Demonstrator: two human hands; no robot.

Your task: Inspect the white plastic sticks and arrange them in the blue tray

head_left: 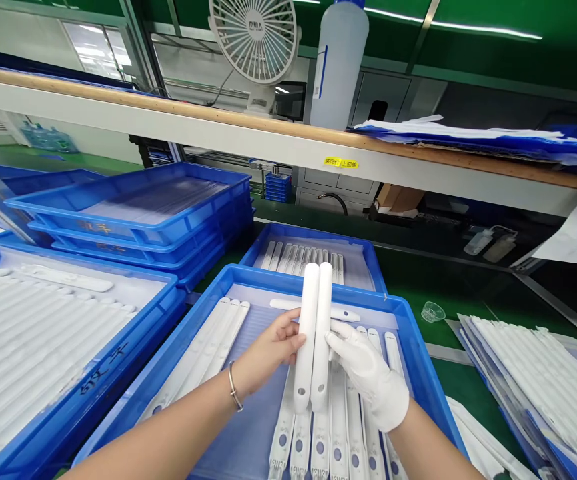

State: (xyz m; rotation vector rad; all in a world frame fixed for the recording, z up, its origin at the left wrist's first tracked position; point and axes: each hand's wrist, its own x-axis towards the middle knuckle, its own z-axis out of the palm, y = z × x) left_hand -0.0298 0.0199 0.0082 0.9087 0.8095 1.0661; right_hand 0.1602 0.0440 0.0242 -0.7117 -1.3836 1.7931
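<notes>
My bare left hand, with a bangle at the wrist, grips a long white plastic strip that has a rounded top and a small hole near its lower end. Beside it, my white-gloved right hand pinches a second, matching white strip. Both strips are tilted upright, side by side, above a blue tray. Under my hands lie several white strips in a row, their open inner sides showing, partly hidden by the held pair. Several more strips lie at the tray's left.
Another blue tray with white strips stands behind. To the left are a tray of white pieces and stacked blue trays. White strips lie on sheets at right. A shelf with a fan and bottle crosses above.
</notes>
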